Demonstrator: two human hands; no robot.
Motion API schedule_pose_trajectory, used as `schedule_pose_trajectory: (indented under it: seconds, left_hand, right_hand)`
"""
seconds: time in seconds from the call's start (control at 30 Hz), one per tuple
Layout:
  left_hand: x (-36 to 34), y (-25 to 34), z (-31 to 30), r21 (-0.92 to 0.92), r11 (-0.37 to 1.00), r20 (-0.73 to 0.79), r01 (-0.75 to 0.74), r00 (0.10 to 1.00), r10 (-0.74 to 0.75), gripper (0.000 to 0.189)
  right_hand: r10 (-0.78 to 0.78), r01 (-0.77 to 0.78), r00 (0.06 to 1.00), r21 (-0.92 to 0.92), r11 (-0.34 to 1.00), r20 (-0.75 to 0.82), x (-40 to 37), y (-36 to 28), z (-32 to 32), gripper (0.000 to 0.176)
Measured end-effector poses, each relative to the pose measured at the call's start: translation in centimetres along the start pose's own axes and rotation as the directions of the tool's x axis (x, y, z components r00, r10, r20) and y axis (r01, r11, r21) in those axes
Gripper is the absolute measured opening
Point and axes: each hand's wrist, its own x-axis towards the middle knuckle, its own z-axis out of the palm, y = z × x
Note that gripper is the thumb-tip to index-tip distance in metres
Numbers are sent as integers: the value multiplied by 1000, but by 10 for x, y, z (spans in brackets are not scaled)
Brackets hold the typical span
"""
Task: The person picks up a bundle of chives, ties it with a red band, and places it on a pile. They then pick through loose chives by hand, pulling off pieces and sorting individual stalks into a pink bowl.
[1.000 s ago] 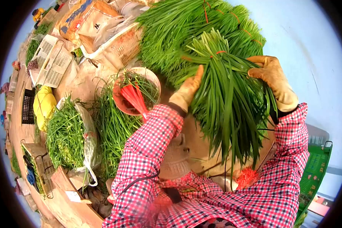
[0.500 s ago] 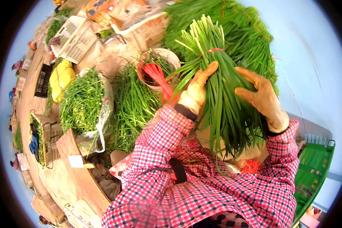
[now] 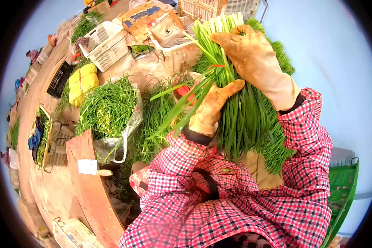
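A thick bunch of long green leafy stalks hangs in front of me, pale cut ends up, with a red tie near the top. My left hand, in a tan glove, is wrapped round the bunch just below the tie. My right hand, also gloved, is bent over the pale ends at the top, its fingers curled against them. Some loose leaves stick out to the left. Behind the bunch, more green bundles lie in a pile.
A bucket with red ties stands behind my left hand. Left of it lie loose greens in a plastic bag, a yellow bundle and a cleaver on a wooden board. A green crate is at the right.
My right hand has moved from the bunch's right side up to its pale ends, and its fingers have closed in. The bunch stands more upright. The view has shifted, showing more crates at the top.
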Motion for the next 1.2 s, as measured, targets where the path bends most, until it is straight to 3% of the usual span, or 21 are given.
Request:
schedule_pose_trajectory:
  seconds: [0.07,0.1,0.2,0.23,0.27,0.33,0.4,0.5,0.6,0.67,0.77,0.97,1.13,1.2]
  left_hand:
    - [-10,6,-14,-105,989,29,101,995,-99,34]
    - [-14,11,-16,-104,990,14,96,995,-95,33]
    - [-36,22,-26,-157,977,7,141,990,-142,33]
    - [-42,21,-29,-201,963,28,182,983,-180,33]
    - [-48,24,-30,-243,944,52,222,975,-216,34]
    - [-46,14,-43,-161,981,52,110,993,-103,34]
    - [-62,37,-34,-212,977,74,11,997,5,35]
    - [-68,41,-47,-128,990,103,-59,992,72,40]
    - [-61,38,-54,101,978,121,-183,978,170,41]
    - [-66,37,-53,23,993,88,-119,989,117,45]
    - [-70,34,-63,62,990,95,-124,989,117,45]
    - [-69,38,-57,-44,995,60,-86,994,89,36]
    - [-68,40,-58,56,989,79,-140,988,135,39]
    - [-67,30,-63,-2,990,77,-143,987,143,42]
  right_hand:
    - [23,-34,996,130,991,81,12,-13,-12,43]
    - [0,-7,999,180,984,41,14,-17,-7,39]
    - [36,-70,991,276,959,126,18,-35,6,34]
    - [-9,7,1000,275,961,7,17,-39,13,29]
    - [68,-137,978,365,921,197,25,-43,7,29]
    - [147,-446,812,439,780,564,41,-41,-4,28]
    - [119,-389,855,473,791,504,40,-44,3,24]
    - [105,-384,860,496,779,500,40,-52,13,22]
    - [218,-543,741,376,751,635,61,-76,-38,20]
    - [277,-558,774,407,724,569,60,-77,-35,22]
    - [265,-435,879,440,786,396,48,-71,-2,22]
    - [334,-531,833,464,709,442,54,-74,-11,22]
    - [309,-449,885,462,765,349,47,-63,14,20]
    - [308,-438,893,479,761,327,44,-63,21,19]
